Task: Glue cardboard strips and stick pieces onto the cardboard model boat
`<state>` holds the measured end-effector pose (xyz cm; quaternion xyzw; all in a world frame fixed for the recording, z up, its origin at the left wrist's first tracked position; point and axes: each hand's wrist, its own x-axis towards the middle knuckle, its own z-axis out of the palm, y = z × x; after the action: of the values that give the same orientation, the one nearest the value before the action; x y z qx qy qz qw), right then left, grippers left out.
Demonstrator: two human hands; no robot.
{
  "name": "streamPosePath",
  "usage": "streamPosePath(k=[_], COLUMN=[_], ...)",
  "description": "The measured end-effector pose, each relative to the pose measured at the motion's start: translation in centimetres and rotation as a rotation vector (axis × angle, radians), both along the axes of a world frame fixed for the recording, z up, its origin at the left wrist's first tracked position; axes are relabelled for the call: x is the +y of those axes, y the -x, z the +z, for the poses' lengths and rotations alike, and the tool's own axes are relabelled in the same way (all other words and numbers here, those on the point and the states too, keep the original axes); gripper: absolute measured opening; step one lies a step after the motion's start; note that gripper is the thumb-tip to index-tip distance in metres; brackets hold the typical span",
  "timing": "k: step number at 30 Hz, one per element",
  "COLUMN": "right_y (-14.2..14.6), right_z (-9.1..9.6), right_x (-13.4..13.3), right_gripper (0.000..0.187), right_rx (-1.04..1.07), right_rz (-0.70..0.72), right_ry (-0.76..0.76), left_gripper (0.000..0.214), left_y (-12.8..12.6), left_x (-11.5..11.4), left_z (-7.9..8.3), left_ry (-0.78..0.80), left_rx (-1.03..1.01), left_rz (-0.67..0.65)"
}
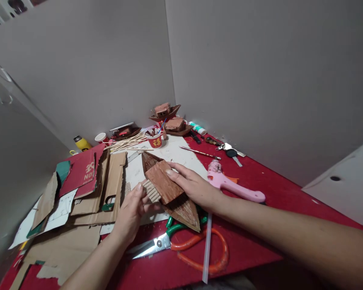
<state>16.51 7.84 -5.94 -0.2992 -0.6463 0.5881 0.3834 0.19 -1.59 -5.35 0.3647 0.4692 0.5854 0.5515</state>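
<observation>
A brown model boat [166,183] with a boxy cabin roof lies slantwise above the table, its pointed ends facing far left and near right. My right hand [189,183] is wrapped round the cabin from the right, thumb on the roof. Between the thumb and fingers of my left hand [134,207] is a small piece of corrugated cardboard [151,191], held against the cabin's left side. Whether it is stuck to the boat I cannot tell. Beneath the boat lie scissors [187,241] with orange and green handles, partly hidden by it.
Cardboard sheets [115,181] pile up at left. A pink glue gun [236,191] and a clear glue stick [207,249] lie at right. Behind are thin sticks [128,141], a red paper cup [153,139], other model boats [176,125], a paintbrush [199,152] and keys [232,153].
</observation>
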Motion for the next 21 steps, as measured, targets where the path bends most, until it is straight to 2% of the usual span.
streamPosePath(k=[11,16,21], right_y=[0.2,0.3,0.6], right_z=[-0.2,-0.2,0.0], right_x=[0.1,-0.2,-0.8], right_gripper=[0.042,0.036,0.041], right_rx=[0.073,0.135,0.233], right_rz=[0.057,0.072,0.187], right_ry=[0.097,0.205,0.376], left_gripper=[0.047,0.043,0.04], left_y=[0.3,0.3,-0.5], left_x=[0.3,0.6,0.8], left_z=[0.3,0.0,-0.9], left_ry=[0.073,0.088,0.081], left_rx=[-0.098,-0.167,-0.243], left_rz=[0.016,0.041,0.04])
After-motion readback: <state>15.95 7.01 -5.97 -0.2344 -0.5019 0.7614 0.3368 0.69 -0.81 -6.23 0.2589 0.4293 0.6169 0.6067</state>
